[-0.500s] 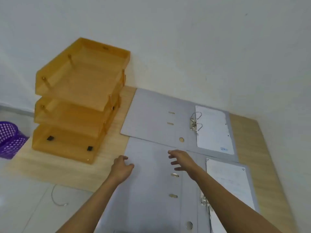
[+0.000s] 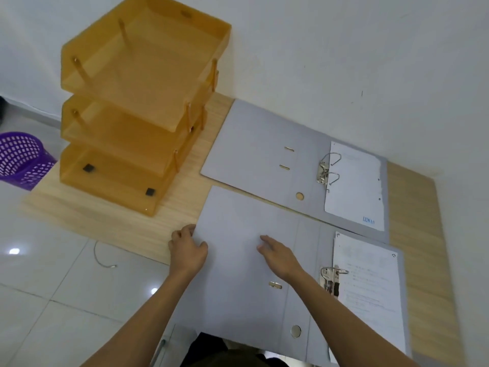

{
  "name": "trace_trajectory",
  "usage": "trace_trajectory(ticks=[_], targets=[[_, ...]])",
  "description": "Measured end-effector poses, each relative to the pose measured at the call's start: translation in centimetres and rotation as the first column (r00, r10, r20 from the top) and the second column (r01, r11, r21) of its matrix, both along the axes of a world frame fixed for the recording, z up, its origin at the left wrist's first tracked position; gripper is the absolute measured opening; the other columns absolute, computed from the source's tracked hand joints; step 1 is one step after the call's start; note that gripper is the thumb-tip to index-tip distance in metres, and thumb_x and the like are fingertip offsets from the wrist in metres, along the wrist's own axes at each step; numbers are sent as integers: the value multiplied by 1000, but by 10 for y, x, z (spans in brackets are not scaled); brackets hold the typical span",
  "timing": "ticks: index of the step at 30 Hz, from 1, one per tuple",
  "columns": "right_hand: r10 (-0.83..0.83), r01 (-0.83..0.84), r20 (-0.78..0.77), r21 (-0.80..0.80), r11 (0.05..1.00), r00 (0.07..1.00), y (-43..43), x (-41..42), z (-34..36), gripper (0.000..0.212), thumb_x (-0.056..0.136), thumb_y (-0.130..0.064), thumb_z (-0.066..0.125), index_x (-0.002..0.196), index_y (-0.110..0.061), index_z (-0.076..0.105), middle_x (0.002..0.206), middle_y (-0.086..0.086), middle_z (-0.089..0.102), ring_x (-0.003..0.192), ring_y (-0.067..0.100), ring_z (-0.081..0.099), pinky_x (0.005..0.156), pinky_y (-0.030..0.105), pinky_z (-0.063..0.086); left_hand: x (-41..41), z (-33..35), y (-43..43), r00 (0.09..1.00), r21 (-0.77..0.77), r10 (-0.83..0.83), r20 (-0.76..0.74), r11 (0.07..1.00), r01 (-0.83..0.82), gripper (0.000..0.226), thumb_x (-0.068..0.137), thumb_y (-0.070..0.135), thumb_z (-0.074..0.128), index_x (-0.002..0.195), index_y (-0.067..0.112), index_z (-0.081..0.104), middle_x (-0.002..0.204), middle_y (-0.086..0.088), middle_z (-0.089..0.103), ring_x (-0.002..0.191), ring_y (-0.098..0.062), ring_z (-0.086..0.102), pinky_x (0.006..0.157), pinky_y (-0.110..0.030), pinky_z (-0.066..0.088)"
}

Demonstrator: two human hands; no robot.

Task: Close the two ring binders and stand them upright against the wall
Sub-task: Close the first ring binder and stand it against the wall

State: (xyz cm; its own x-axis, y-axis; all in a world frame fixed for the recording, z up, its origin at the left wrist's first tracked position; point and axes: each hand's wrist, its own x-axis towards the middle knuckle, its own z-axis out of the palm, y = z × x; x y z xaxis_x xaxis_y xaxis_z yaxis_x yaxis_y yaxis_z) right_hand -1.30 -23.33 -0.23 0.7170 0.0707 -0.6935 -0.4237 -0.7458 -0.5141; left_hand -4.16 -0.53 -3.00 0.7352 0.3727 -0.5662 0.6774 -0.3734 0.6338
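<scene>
Wooden desk holds orange trays beside two open binders; both hands rest open on one.

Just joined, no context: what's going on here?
A person is starting on two grey binders lying open on a wooden board by the wall. The left hand is at the left edge of the near binder; the right hand rests flat on its open cover. The far binder is untouched. Neither stands upright.

I take this for an office: stacked translucent orange plastic letter trays, open grey cardboard ring binders, a purple mesh wastebasket.
</scene>
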Motion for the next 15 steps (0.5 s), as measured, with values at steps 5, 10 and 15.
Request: trace_trajectory(ticks=[5, 10, 15], targets=[[78, -78, -3, -2, 997, 997, 2, -7, -5, 59, 105, -42, 41, 160, -25, 28, 172, -1, 14, 159, 22, 13, 125, 38, 13, 6, -2, 0, 997, -20, 76, -26, 997, -76, 52, 87, 20, 70, 135, 8, 56, 136, -19, 49, 125, -39, 50, 107, -49, 44], [88, -85, -19, 120, 989, 996, 6, -23, -1, 62, 106, -45, 40, 162, -27, 22, 173, -3, 1, 160, 19, -3, 126, 41, 7, 11, 14, 8, 976, -188, 206, -64, 958, -214, 50, 90, 24, 72, 133, 4, 57, 126, -10, 64, 106, -27, 61, 88, -38, 50], [59, -81, 99, 233, 969, 993, -5, -39, 17, 61, 105, -49, 37, 161, -31, 23, 173, -6, -2, 159, 17, -4, 127, 41, 8, -4, 65, 13, 998, -381, -58, 25, 922, 63, 34, 100, 27, 59, 127, 7, 66, 119, -4, 77, 101, -23, 76, 92, -41, 58]])
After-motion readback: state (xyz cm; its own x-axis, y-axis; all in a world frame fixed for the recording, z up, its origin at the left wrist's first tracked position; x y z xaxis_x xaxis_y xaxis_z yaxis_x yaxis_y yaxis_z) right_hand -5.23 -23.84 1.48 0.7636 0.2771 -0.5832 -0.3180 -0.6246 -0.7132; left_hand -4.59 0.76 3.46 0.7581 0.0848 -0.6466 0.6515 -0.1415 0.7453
